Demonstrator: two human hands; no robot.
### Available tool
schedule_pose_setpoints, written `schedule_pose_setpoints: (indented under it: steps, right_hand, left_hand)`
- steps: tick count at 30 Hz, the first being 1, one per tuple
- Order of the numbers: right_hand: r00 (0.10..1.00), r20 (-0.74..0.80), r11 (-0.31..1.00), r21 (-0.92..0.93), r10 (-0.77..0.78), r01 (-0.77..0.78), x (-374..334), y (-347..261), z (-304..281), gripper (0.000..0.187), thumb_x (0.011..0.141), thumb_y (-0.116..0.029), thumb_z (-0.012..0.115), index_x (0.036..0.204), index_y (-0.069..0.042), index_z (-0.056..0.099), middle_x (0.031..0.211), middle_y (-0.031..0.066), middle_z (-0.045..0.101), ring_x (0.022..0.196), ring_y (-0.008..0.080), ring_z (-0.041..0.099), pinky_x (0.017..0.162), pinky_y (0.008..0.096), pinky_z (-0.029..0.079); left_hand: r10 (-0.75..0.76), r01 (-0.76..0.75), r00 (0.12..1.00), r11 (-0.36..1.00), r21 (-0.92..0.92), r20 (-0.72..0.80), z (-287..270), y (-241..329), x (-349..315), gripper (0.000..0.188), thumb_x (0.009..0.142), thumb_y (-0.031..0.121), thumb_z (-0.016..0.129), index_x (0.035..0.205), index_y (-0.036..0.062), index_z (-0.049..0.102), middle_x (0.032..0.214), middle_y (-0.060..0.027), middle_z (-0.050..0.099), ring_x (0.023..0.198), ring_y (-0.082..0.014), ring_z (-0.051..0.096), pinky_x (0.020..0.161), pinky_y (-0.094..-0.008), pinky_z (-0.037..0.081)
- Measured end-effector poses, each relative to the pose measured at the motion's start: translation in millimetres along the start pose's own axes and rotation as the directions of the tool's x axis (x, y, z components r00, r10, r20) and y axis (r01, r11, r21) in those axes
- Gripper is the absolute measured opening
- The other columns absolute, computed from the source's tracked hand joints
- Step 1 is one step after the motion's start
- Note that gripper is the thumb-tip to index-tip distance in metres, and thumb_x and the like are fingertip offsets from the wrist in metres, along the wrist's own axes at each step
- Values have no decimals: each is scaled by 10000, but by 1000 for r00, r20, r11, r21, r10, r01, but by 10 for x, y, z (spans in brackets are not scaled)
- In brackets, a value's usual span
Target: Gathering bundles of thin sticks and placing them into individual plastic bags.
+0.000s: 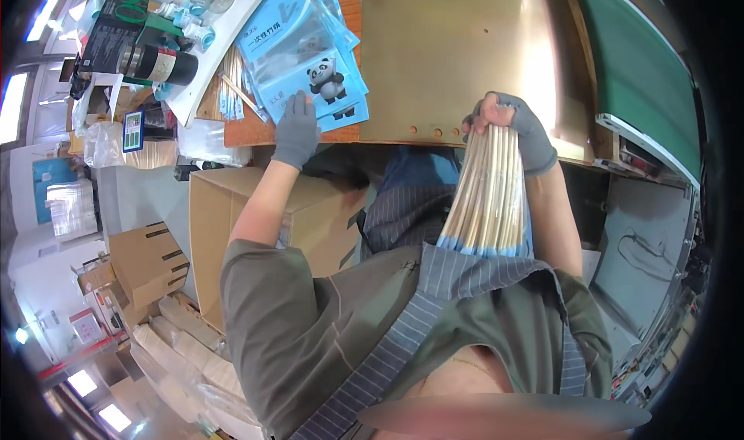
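Right hand (511, 126): gloved in grey, its grip is clenching around the top of a bundle of bamboo chopsticks (488, 200), which is hanging down over the lap at the worktop (449, 45) edge.
Left hand (297, 130): also gloved, it is lying flat with a released grip on the blue printed bags (298, 45) stacked on the worktop.
Nearby: a cardboard box (232, 215) is sitting below the left arm; a dark flask (159, 63) is lying at upper left.
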State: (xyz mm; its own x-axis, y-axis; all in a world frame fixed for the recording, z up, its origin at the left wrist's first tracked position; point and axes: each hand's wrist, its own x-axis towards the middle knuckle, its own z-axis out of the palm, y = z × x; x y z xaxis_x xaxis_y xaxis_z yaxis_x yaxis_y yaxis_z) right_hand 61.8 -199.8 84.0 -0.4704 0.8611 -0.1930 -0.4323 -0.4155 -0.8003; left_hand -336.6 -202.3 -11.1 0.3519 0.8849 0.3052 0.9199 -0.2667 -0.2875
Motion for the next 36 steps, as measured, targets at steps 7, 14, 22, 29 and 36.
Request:
schedule_pose_setpoints:
  steps: [7, 14, 22, 29, 36]
  right_hand:
    - [1000, -8, 1000, -9, 17, -17, 15, -3, -18, 201, 765, -237, 646, 695, -68, 563, 662, 72, 574, 762, 247, 583, 816, 364, 456]
    - [999, 26, 999, -32, 25, -25, 48, -5, 25, 205, 774, -233, 646, 696, -54, 582, 671, 75, 587, 770, 252, 602, 810, 363, 468]
    - [993, 65, 993, -70, 97, -93, 86, -44, 42, 385, 780, -190, 630, 1102, 17, 586, 770, 87, 624, 809, 184, 620, 728, 282, 485]
    - [995, 36, 994, 62, 89, -92, 153, 152, -66, 592, 789, -125, 618, 1304, 78, 408, 786, 122, 627, 753, 186, 633, 714, 300, 511]
    - [989, -14, 982, 123, 144, -141, 48, 412, -522, 460, 794, -125, 569, 1214, 53, 513, 854, 117, 616, 784, 178, 632, 741, 299, 508]
  left_hand:
    - [-89, 114, 964, 990, -85, 251, -181, -326, 204, 322, 826, 416, 618, 808, 95, 597, 868, -105, 652, 784, -270, 641, 620, -393, 504]
    - [-248, 272, 961, 931, -245, 124, -286, -347, 765, 400, 948, 425, 398, 872, 74, 574, 777, -180, 629, 748, -376, 622, 645, -480, 468]
    - [-130, 213, 977, 603, -769, 168, -334, 789, 1039, 187, 840, 164, 601, 929, 0, 588, 836, -200, 626, 721, -324, 609, 652, -404, 470]
    - [-101, 420, 888, -215, -882, 448, -148, 2156, 1127, 233, 916, 188, 523, 1015, -9, 597, 857, -117, 639, 722, -189, 603, 631, -350, 458]
    - [-379, 144, 921, 127, -981, 86, -408, 2416, 1093, 244, 956, 202, 486, 996, -3, 612, 832, -140, 633, 741, -186, 595, 682, -311, 461]
